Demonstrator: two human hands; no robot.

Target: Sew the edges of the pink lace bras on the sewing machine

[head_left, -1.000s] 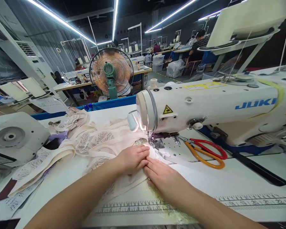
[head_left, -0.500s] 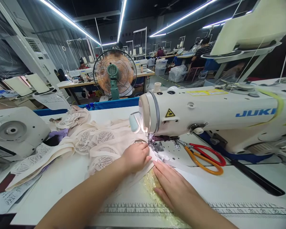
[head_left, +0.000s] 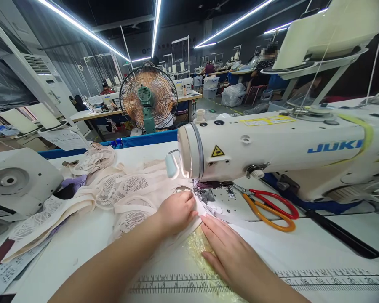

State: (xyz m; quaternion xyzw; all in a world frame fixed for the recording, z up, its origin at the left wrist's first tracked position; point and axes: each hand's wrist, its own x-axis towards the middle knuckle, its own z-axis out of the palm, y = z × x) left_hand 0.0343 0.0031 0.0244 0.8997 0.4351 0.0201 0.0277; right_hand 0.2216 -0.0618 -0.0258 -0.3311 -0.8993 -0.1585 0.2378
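Observation:
A white sewing machine (head_left: 268,147) reaches in from the right, its lit needle area (head_left: 196,187) just beyond my fingertips. Cream lace-trimmed fabric (head_left: 131,185) lies bunched to the left and runs under the presser foot. My left hand (head_left: 177,212) is closed on this fabric beside the foot, with its fingers curled and the thumb pressed in. Stretched flat, the fingers of my right hand (head_left: 225,244) rest on the fabric's near edge. Under that palm is a strip of crinkled yellowish clear film (head_left: 197,246). The needle tip is too small to make out.
Scissors (head_left: 268,210) with red and orange handles and a black-handled tool (head_left: 342,233) lie to the right. A printed ruler (head_left: 164,283) runs along the front edge. At left stands another machine head (head_left: 19,181); beyond the table is a fan (head_left: 148,99).
The whole view has shifted slightly left. My left fingers look a little more curled on the fabric. My right hand keeps its place beside it.

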